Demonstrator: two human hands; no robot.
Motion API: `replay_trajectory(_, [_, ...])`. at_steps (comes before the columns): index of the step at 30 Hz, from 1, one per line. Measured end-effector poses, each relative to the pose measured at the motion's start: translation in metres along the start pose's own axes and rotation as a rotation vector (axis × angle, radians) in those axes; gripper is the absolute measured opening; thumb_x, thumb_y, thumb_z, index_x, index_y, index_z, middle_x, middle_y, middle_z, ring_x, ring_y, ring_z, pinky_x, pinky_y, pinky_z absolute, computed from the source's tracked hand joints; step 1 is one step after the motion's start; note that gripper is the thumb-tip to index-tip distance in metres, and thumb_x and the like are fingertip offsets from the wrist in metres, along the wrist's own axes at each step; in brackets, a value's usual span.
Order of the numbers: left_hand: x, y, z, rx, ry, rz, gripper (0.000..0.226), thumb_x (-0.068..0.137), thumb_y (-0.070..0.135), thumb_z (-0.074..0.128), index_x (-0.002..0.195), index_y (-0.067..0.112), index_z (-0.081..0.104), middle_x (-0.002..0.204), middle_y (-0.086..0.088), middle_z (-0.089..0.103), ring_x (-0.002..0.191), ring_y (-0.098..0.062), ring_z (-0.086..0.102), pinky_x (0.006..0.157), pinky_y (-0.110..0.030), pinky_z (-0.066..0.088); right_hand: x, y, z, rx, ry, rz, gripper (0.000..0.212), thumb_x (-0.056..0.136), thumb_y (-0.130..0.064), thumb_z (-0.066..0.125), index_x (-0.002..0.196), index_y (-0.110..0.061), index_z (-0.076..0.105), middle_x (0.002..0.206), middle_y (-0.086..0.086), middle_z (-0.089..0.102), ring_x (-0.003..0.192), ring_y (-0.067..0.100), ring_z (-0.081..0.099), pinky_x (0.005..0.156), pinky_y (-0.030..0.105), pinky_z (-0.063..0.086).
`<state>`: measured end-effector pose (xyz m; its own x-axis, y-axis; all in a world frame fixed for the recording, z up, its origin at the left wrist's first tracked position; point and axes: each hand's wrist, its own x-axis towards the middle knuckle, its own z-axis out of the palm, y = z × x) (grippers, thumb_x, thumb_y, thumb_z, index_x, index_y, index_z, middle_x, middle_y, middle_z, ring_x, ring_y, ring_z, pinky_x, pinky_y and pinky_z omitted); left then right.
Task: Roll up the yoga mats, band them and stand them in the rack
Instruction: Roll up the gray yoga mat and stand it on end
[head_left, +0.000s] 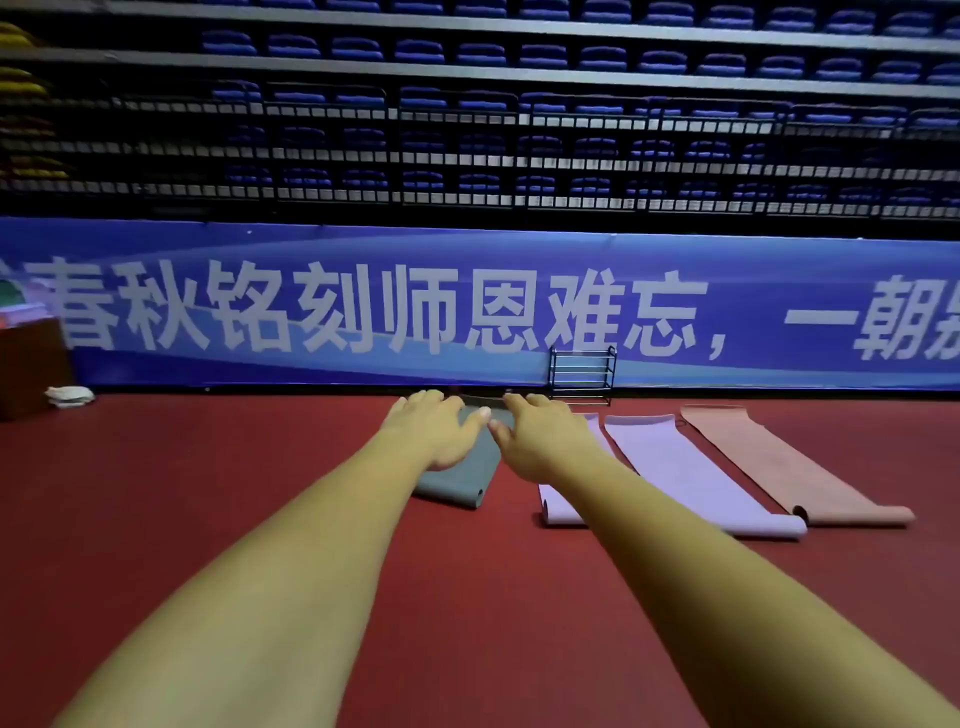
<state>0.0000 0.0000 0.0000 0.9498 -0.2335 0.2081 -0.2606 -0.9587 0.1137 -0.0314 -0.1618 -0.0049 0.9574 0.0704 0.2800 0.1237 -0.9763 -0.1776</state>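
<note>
A grey yoga mat (457, 491) lies flat on the red floor (208, 493), its near end slightly curled. Both my arms stretch out over it. My left hand (436, 431) and my right hand (540, 436) are side by side above the mat's far end, fingers extended and thumbs spread; whether they touch it I cannot tell. To the right lie a lilac mat (558, 506), partly under my right arm, a second lilac mat (691, 478) and a pink mat (779, 467), all unrolled with curled near ends. A small black wire rack (583, 375) stands by the wall behind them.
A long blue banner (467, 312) runs along the wall, with rows of folded blue seats above it. At the far left stands a brown box (26, 364) with folded items on top, and a white cloth (70, 396) lies beside it.
</note>
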Motion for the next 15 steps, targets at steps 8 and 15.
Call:
replay_trajectory(8, [0.136,-0.056,0.067,0.041,-0.008,-0.029,0.069,0.102,0.062,0.02,0.153,0.02,0.038,0.159,-0.008,0.037,0.148,-0.026,0.03,0.12,-0.046,0.018,0.146,0.025,0.08,-0.024,-0.104,-0.008,0.058,0.106,-0.053,0.032,0.155,-0.022,0.032,0.156,0.011,0.041,0.141,0.036,0.038,0.111,0.052,0.036])
replay_trajectory(15, [0.263,-0.112,0.11,0.046,-0.091,-0.095,0.067,0.103,0.061,0.022,0.152,0.019,0.042,0.158,-0.01,0.038,0.148,-0.027,0.03,0.121,-0.044,0.021,0.293,0.045,0.136,0.001,-0.182,0.011,0.06,0.107,-0.054,0.03,0.158,-0.023,0.027,0.157,0.012,0.04,0.141,0.037,0.038,0.111,0.052,0.034])
